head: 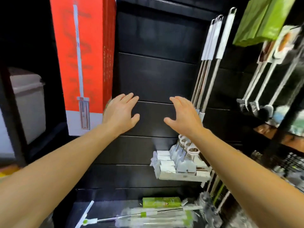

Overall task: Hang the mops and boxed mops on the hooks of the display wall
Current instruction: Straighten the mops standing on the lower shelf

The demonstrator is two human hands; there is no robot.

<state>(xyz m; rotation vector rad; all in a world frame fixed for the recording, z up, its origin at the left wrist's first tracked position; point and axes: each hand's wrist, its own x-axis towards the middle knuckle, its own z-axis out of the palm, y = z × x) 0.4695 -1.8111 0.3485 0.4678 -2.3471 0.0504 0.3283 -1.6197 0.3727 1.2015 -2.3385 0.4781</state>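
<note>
A tall red boxed mop (pixel 83 63) hangs on the black slatted display wall (pixel 154 76) at the left. Several mops with white grips and metal poles (pixel 212 51) hang to the right, their flat white heads (pixel 179 165) low on the wall. My left hand (pixel 120 112) is open with fingers spread, right beside the red box's lower right edge. My right hand (pixel 184 116) is open too, just left of the hanging mop poles. Both hover in front of the bare middle of the wall and hold nothing.
Loose mops in clear wrap with green fittings (pixel 148 216) and a green box (pixel 162 201) lie on the floor below. Green packages (pixel 263 20) and brushes (pixel 253 104) hang at the right. A white bin (pixel 28 102) stands at the left.
</note>
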